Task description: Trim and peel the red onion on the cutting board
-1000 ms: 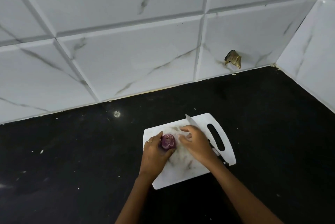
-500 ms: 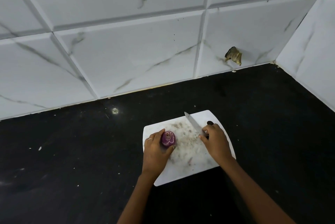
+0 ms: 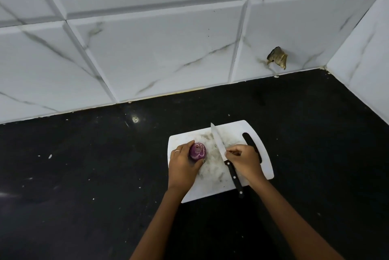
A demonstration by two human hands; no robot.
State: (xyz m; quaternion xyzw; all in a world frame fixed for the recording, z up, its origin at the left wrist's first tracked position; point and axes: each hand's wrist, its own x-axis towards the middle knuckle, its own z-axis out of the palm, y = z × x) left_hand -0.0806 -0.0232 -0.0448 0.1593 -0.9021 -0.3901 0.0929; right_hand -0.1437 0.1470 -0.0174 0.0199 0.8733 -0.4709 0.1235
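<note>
A small red onion point(image 3: 198, 151) stands on the left part of the white cutting board point(image 3: 265, 167), its cut end facing up. My left hand point(image 3: 182, 165) grips it from the left and near side, thumb behind it. A knife point(image 3: 219, 144) with a black handle point(image 3: 235, 178) lies across the middle of the board, blade pointing away. My right hand point(image 3: 244, 159) pinches the knife where blade meets handle, just right of the onion. Thin bits of onion skin dust the board between both hands.
The board lies on a black counter point(image 3: 84, 175) speckled with small white crumbs. White marble tiles point(image 3: 147, 49) form the back wall and the right corner wall. A brown chipped patch point(image 3: 277, 59) marks the back wall. The board's handle slot point(image 3: 249, 140) is at its right.
My right hand left the onion, went right to the knife near the board's handle slot, and has brought it toward the middle. The left hand kept hold of the onion.
</note>
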